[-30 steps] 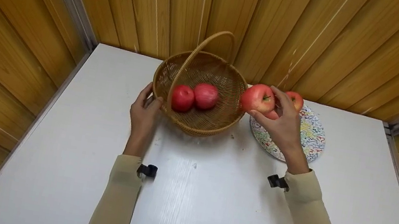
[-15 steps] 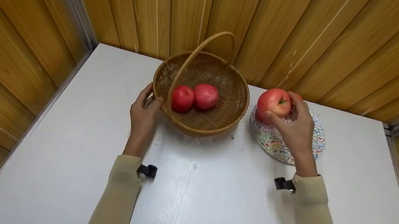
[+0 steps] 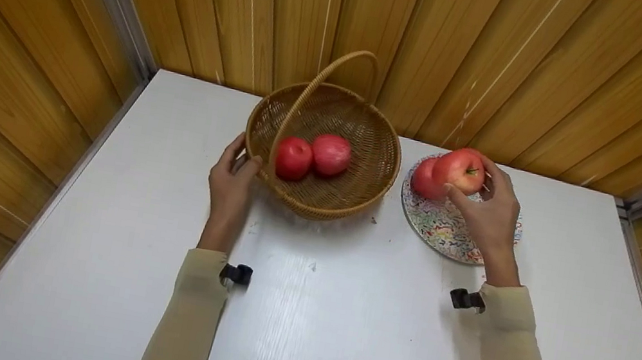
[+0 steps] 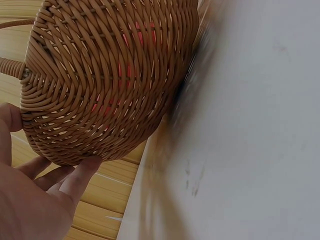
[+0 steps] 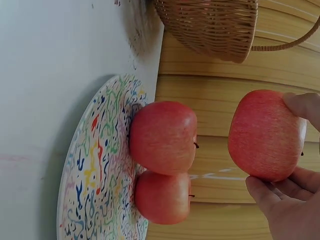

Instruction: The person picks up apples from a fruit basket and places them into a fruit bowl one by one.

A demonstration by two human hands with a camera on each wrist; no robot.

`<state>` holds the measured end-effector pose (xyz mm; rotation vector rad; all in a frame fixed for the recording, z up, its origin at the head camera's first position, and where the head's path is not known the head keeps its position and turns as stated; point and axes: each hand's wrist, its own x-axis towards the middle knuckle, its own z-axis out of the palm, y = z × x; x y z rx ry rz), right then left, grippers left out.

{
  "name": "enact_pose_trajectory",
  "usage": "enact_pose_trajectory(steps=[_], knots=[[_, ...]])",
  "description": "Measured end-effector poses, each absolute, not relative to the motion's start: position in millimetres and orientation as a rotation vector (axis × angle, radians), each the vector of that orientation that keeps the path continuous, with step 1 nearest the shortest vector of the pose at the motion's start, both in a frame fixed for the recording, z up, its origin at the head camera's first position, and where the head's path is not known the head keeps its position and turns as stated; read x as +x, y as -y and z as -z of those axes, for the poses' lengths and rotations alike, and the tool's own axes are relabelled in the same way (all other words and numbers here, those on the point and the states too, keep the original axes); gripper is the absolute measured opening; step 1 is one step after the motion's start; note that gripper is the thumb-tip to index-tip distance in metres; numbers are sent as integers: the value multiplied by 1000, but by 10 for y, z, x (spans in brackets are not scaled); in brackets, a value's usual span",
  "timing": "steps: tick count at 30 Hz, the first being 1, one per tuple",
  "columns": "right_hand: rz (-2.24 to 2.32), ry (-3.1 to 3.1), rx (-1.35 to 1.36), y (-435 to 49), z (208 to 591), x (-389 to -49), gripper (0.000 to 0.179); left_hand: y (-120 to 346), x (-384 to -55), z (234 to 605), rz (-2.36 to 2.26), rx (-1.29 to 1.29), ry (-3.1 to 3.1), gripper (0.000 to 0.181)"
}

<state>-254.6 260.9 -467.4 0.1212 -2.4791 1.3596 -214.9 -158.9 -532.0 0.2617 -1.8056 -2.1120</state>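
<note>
Hands, two: my left hand (image 3: 231, 181) pinches the wicker basket (image 3: 316, 210) by its rim, my right hand (image 3: 491, 215) curls round an apple (image 3: 459, 172).
Apples, five: a red pair (image 3: 294, 159) in the one basket, another pair (image 5: 163, 137) on the one patterned plate (image 3: 445, 236), the fifth held above that plate, round, red paling to yellow near its short stem.

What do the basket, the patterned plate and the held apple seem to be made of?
Basket: probably rattan or imitation rattan, slightly glossy; brown strands visibly woven.
Patterned plate: perhaps ceramic or plastic, smooth, with multicoloured squiggles; the look leaves it open.
Held apple: fruit or artificial, I cannot tell; smooth, streaked red skin with a stem.
</note>
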Motion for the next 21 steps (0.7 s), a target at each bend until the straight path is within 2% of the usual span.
enact_pose_trajectory(steps=[11,21], knots=[[-1320,2514,19,-2786,4731,-2575,84,1584,-2136,5266,2149,302,1799,59],[-1325,2540,-66,-2894,4707,-2593,84,1538,-2001,5016,2170,288,1806,60]])
